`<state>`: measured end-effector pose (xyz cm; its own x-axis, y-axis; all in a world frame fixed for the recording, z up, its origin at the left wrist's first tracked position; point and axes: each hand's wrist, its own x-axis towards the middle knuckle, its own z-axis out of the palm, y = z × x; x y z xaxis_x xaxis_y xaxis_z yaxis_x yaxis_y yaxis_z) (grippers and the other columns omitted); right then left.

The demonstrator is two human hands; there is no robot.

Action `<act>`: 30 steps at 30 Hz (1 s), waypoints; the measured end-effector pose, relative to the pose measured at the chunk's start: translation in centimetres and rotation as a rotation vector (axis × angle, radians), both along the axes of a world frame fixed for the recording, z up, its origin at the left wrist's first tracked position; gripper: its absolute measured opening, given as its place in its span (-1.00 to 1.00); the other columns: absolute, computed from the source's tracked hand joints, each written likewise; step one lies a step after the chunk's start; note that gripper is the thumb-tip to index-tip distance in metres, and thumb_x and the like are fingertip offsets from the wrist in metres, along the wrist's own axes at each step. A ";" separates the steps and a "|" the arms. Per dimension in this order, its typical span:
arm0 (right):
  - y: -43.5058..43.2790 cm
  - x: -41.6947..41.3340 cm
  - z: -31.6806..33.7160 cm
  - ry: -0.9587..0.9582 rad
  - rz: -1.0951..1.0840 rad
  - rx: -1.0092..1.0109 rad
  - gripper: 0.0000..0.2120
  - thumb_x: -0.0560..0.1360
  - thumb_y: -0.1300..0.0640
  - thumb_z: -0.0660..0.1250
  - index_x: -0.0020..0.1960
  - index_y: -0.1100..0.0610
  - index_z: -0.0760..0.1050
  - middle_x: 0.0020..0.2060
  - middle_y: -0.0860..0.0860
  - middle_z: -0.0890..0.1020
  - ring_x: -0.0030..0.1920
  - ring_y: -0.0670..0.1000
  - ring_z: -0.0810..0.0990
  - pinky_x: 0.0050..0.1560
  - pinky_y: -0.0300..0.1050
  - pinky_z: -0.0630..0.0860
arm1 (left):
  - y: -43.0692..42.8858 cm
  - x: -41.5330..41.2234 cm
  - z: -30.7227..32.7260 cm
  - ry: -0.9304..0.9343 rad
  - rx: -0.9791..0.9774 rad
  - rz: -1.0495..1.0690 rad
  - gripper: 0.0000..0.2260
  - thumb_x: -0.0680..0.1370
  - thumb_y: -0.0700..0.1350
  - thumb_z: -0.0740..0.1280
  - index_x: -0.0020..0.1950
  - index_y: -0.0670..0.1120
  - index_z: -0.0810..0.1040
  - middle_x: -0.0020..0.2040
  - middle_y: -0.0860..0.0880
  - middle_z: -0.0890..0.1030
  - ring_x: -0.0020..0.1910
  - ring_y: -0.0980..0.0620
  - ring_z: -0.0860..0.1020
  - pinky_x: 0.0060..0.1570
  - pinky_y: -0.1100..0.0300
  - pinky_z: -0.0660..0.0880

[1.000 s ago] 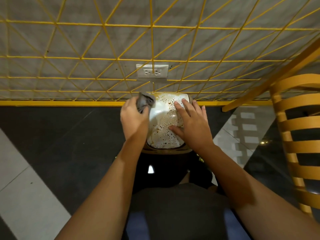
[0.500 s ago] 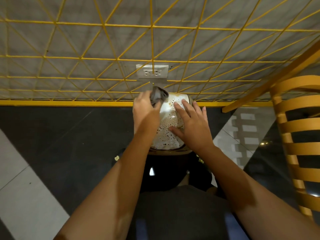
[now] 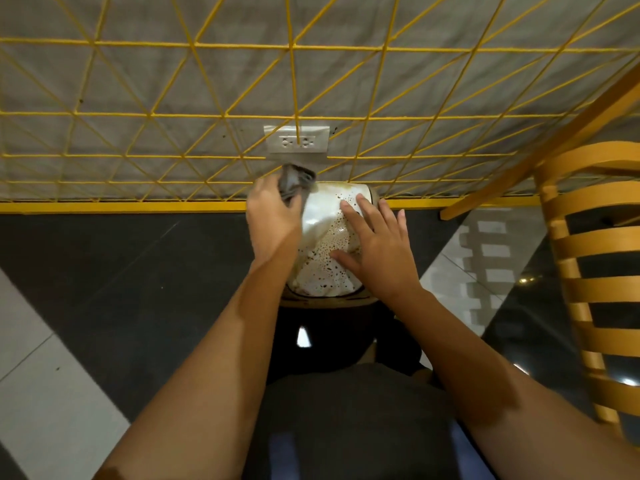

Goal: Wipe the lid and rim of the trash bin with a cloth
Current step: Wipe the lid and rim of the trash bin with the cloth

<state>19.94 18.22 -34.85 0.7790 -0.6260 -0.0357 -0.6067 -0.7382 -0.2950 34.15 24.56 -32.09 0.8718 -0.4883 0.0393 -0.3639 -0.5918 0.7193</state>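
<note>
head view: cloth (image 3: 295,180) moved left, apparently onto lid (image 3: 325,244) corner.

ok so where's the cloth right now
In the head view the grey cloth is bunched in the left hand, at the far left corner of the bin lid, just below the wall outlet.

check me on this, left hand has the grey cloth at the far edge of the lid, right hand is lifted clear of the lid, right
Not quite. In the head view the right hand lies flat on the spotted lid, not lifted clear. The rest holds: the left hand grips the grey cloth at the lid's far edge.
</note>
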 end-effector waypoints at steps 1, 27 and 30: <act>0.0 0.0 0.0 0.004 0.000 0.003 -0.29 0.45 -0.18 0.29 0.49 -0.03 0.09 0.50 0.02 0.17 0.51 0.16 0.02 0.47 0.15 -0.17 | 0.1 0.2 0.0 0.007 -0.003 0.027 -0.75 0.48 -0.16 0.36 0.12 -0.22 0.53 0.05 -0.16 0.56 0.06 -0.08 0.50 -0.04 0.24 0.34; 0.4 1.2 3.8 -0.392 -0.219 0.432 -0.58 0.52 -0.09 0.24 0.33 0.03 0.41 0.35 0.00 0.43 0.43 0.04 0.24 0.39 -0.14 0.17 | 3.5 -0.3 3.9 1.164 -0.622 0.193 -0.88 0.53 -0.24 0.26 0.02 -0.17 0.56 -0.24 -0.03 0.69 -0.24 0.06 0.66 -0.23 0.21 0.61; 0.8 1.4 5.8 -0.590 -0.355 1.046 -0.72 0.56 -0.08 0.18 0.13 0.02 0.54 0.11 -0.05 0.61 0.20 -0.07 0.53 0.20 -0.23 0.45 | 3.4 -1.1 4.1 1.229 -0.574 -0.013 -0.78 0.53 -0.21 0.25 0.16 -0.19 0.52 -0.05 -0.10 0.64 -0.09 0.02 0.61 -0.06 0.17 0.54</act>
<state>21.31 19.04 -29.09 0.6398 -0.6867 -0.3452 -0.2998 0.1906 -0.9348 33.01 27.95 -27.97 0.4862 -0.6745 -0.5555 0.6837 -0.1023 0.7225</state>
